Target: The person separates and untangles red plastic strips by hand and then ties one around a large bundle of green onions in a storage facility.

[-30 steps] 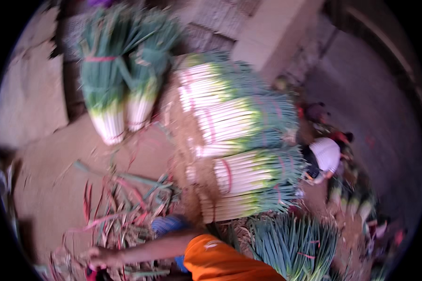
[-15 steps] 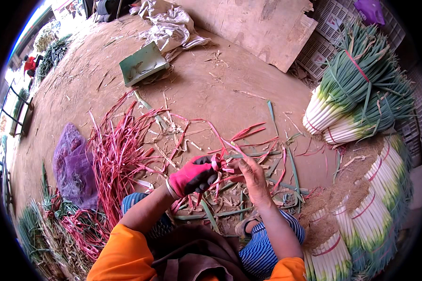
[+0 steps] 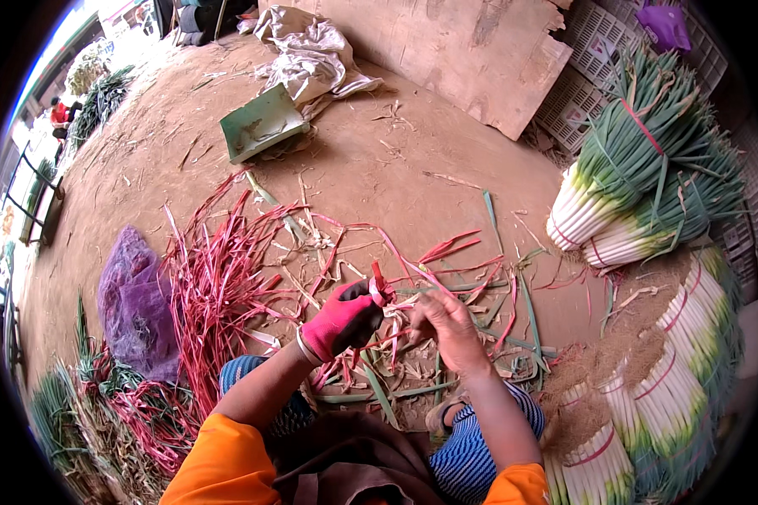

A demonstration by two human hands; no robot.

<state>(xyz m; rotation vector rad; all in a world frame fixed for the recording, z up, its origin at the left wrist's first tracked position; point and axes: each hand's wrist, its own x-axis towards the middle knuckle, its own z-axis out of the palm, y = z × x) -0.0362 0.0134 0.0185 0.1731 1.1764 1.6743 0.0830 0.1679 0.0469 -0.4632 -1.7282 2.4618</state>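
Note:
My left hand point(image 3: 345, 318), in a pink glove with a black palm, is closed around a red plastic strip point(image 3: 377, 273) whose end sticks up above the fingers. Just to its right, my bare right hand point(image 3: 451, 330) has its fingers curled in a pinch. A thin red strand runs low between the hands towards those fingertips; its end is hidden there. To the left lies a large tangle of red strips point(image 3: 210, 295) on the ground. Loose strips, green leaves and dry peelings are scattered below and beyond my hands.
Bundles of trimmed green onions point(image 3: 669, 387) line the right side, with bigger tied bundles point(image 3: 623, 168) behind them. A purple mesh bag point(image 3: 135, 303) lies left. Farther off are a green scoop-like container point(image 3: 265, 124), a white sack point(image 3: 312, 55), a wooden board point(image 3: 455, 50) and plastic crates point(image 3: 598, 38).
The red strip's end now stands up above my left fist. My right hand has drawn slightly away from the left and its fingers have curled in. The view has shifted a little.

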